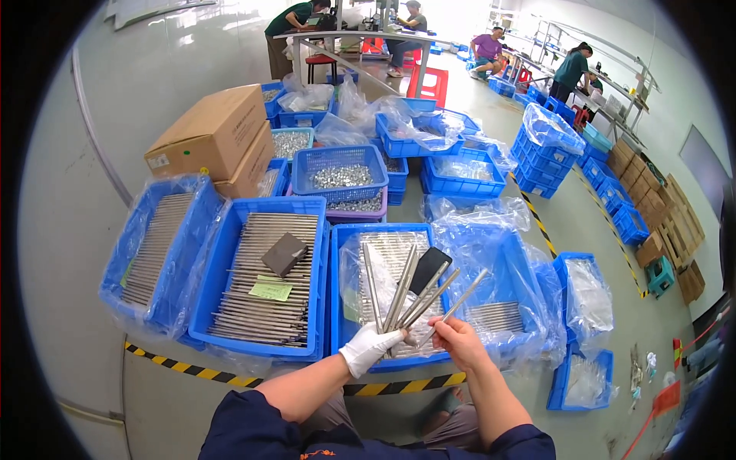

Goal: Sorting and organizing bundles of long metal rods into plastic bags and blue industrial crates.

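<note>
My left hand, in a white glove, is closed around a fanned bundle of thin metal rods. Between the fingertips of my bare right hand, a single metal rod slants up to the right. Both hands are over the near edge of a blue crate holding many similar rods. Behind the bundle lies a dark, flat, phone-like object, partly covered by the rods. To the right, a plastic-lined blue crate holds a shorter stack of rods.
At left, a blue crate of rods carries a dark block and a green slip. Cardboard boxes and a basket of small metal parts stand behind. Striped floor tape runs in front. Several people work farther back.
</note>
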A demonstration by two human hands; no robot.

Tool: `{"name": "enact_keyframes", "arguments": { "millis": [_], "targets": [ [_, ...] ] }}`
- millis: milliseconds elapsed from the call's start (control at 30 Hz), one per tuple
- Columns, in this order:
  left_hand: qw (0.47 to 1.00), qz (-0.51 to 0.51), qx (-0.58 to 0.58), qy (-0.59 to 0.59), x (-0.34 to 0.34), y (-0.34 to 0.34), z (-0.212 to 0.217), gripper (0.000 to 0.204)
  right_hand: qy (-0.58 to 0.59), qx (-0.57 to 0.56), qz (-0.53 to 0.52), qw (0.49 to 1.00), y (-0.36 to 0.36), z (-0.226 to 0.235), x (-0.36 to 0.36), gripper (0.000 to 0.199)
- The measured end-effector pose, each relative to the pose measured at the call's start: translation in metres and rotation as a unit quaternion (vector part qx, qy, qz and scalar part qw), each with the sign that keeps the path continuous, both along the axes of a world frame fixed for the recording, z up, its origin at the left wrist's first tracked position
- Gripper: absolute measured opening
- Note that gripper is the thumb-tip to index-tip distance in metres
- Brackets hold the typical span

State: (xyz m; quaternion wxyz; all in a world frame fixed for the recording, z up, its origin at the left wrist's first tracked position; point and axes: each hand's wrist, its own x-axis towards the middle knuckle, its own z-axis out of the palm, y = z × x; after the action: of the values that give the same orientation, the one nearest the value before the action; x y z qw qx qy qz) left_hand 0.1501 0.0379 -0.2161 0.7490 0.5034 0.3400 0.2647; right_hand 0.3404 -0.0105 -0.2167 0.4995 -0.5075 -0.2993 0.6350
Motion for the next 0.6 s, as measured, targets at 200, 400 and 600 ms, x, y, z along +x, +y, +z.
{"name": "enact_keyframes", "arguments": {
  "millis": [200,400,600],
  "targets": [
    [0.976,-0.039,-0.203,-0.064,-0.002,0.003,-0.007,0.024,0.205,-0.095,0.235,0.945,-0.009,-0.011,-0.013,0.022],
    [0.969,-0.069,-0.222,-0.084,-0.005,0.005,-0.008,0.026,0.212,-0.138,0.325,0.911,-0.020,-0.022,-0.021,0.024],
    [0.997,0.013,-0.065,-0.029,-0.018,0.024,0.006,0.026,0.083,-0.078,0.461,0.880,-0.035,-0.019,-0.035,0.023]
  ]
}}
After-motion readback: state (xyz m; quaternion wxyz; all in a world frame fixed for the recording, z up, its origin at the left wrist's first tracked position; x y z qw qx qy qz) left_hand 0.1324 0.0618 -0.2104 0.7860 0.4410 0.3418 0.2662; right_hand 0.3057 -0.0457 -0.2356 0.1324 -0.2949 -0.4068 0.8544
